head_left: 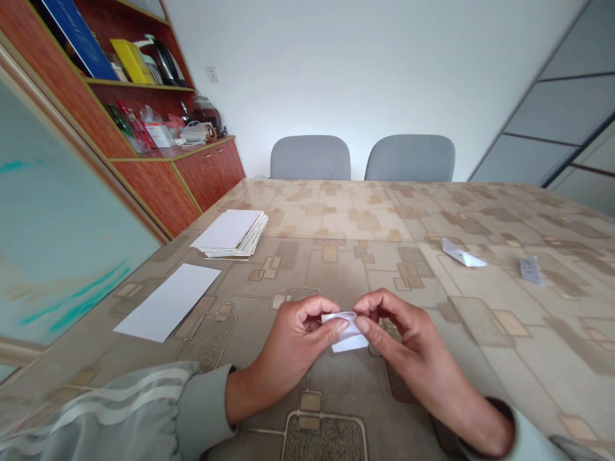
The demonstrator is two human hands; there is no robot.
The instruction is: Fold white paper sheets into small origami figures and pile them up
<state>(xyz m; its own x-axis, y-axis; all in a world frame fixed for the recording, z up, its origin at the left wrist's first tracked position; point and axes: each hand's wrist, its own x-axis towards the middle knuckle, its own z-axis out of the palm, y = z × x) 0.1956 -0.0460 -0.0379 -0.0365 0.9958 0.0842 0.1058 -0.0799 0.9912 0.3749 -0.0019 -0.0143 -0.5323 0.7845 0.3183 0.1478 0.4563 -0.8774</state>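
The left hand [294,342] comes in from the lower left, its forearm in a grey sleeve [204,410] and lying nearly level across the view; the wrist tips upward, the back of the hand faces left, and the thumb points right, lying along the near face of a folded paper [350,344] while the index finger curls behind it; thumb and finger pinch the paper's left side.

The right hand [408,336] rises from the lower right on a steeper slant, its wrist bare beyond the cuff; its thumb stretches up and left to the paper's right edge, and its index finger arches over from above, so that the two pinch that side; the other fingers of both hands are bent in and partly hidden.

The paper is between the two hands, at the middle of the near tabletop [398,435], its lower flap tilted toward the wearer; whether it touches the surface I cannot tell.

Left of the hands lies a flat white sheet [168,304], with a stack [225,230] just beyond it; well off to the right lie a folded white piece [464,254] and a small grey piece [530,270], apart from each other.
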